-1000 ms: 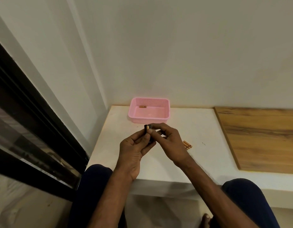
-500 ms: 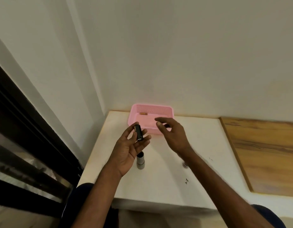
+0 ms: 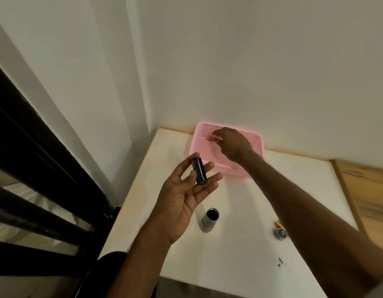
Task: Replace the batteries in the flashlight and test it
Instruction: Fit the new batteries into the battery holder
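My left hand point(image 3: 186, 190) is palm up above the white table point(image 3: 240, 244) and holds a black battery holder point(image 3: 199, 171) between thumb and fingers. My right hand point(image 3: 233, 145) reaches into the pink basket point(image 3: 257, 145), its fingers curled over an orange battery point(image 3: 210, 138) on the basket floor. I cannot tell whether the fingers grip it. The silver flashlight body point(image 3: 209, 220) stands upright on the table with its open end up, below my left hand. The flashlight cap point(image 3: 280, 233) lies to the right, beside my right forearm.
A bit of another orange battery point(image 3: 278, 223) shows by the cap, mostly hidden by my forearm. A wooden board point(image 3: 369, 196) lies at the table's right. White walls close the corner behind the basket. A dark window frame point(image 3: 35, 168) runs along the left.
My hands have parted. The right hand has gone forward into the pink basket while the left stays with the battery holder. The view has tipped down, so the flashlight body and cap show.
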